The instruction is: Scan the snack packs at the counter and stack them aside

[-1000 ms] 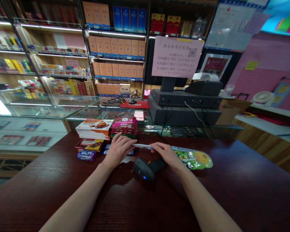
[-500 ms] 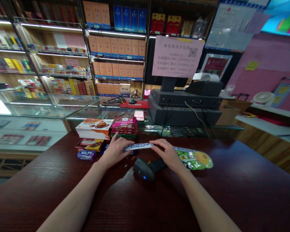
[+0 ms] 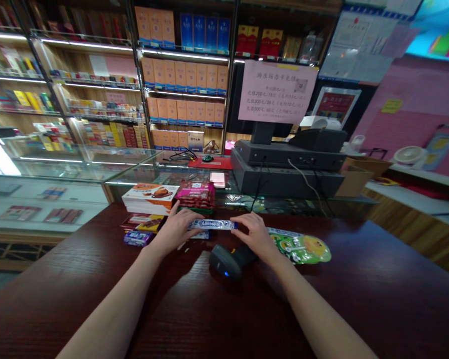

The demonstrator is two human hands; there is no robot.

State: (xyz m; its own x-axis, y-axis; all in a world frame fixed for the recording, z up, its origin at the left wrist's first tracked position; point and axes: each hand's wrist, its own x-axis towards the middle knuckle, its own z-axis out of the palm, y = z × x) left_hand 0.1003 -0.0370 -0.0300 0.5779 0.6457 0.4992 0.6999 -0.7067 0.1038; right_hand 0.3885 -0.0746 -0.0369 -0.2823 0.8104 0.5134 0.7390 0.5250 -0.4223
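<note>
Between my two hands is a slim blue-and-white printed candy pack, held level above the dark table. My left hand pinches its left end, and my right hand pinches the right end. Just below lies a black barcode scanner with a blue light, its handle partly under my right hand. To the right of that hand rests a green package with a yellow duck face. Another blue-and-white pack lies on the table behind the held one, partly covered.
Left of my hands are white-and-orange boxes, magenta snack bags, a yellow-and-brown chocolate pack and a purple pack. Behind the table stand a glass counter, a cash register and a monitor bearing a pink notice.
The held pack has turned so its printed face shows more fully and it sits more level. Both hands keep their grip; the whole view has shifted slightly.
</note>
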